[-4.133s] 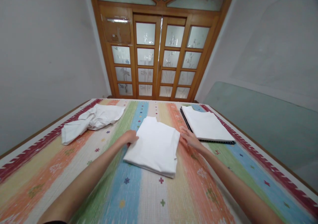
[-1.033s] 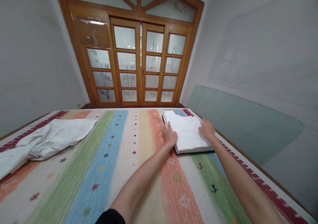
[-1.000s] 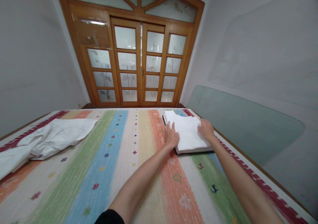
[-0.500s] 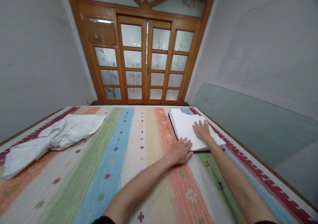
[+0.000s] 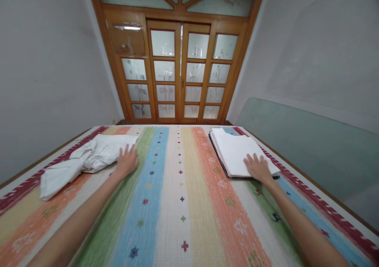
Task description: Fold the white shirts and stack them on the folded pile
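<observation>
On the right lies a neat stack of folded clothes point(image 5: 233, 148), white on top with a dark edge showing beneath. My right hand point(image 5: 257, 166) is at the near edge of the stack, fingers spread over the white cloth. To the left is a crumpled white garment point(image 5: 91, 152), spread out and twisted toward its near end. My left hand point(image 5: 128, 159) is at this garment's right side, fingers apart and slightly blurred; whether it touches the cloth I cannot tell. Neither hand grips anything.
A striped, multicoloured cloth point(image 5: 171, 211) covers the broad flat surface under both items. A pale green panel point(image 5: 304, 140) stands along the right edge against the wall. Wooden doors with frosted panes point(image 5: 180, 73) are at the far end.
My left hand has left the folded stack and moved across to the white garment on the left. My right hand has slid slightly toward the stack's near edge. The view has shifted a little left.
</observation>
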The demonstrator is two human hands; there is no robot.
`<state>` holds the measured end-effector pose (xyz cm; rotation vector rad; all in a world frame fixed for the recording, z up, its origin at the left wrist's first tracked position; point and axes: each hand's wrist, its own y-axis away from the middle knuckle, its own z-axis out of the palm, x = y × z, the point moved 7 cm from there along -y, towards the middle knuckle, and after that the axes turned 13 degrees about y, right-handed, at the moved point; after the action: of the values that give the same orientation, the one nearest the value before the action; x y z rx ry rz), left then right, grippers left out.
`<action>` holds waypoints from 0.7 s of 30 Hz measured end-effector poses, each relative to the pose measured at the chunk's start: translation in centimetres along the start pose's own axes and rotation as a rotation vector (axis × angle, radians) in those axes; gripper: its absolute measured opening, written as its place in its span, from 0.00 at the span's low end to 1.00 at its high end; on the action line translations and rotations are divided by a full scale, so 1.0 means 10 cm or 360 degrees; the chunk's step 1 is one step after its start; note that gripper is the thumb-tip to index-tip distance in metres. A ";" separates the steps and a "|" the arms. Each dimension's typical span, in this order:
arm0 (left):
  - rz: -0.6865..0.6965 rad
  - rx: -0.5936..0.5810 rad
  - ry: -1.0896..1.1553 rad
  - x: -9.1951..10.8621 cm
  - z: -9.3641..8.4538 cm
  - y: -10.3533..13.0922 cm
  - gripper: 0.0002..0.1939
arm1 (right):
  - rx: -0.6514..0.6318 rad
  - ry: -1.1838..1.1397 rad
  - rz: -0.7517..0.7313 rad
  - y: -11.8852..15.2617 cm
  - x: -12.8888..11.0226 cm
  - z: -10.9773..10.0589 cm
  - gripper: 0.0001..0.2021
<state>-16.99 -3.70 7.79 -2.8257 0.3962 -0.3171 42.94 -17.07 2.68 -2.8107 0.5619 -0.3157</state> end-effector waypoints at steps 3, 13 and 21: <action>-0.0416 0.0202 -0.0098 -0.77 -0.32 0.23 0.29 | 0.0073 0.0014 -0.0059 0.10 0.15 0.09 0.26; -0.0702 0.0035 -0.0284 -1.03 -0.35 0.45 0.27 | 0.0016 -0.0097 0.0088 -0.05 -0.40 -0.25 0.26; -0.0203 -0.0179 -0.0160 0.16 -0.24 0.39 0.20 | 0.0286 -0.0763 -0.0705 0.06 -2.03 -1.07 0.23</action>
<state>-17.04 -8.29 9.16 -2.9689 0.2193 -0.1826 21.65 -11.69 9.32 -2.6654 -0.1861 0.2200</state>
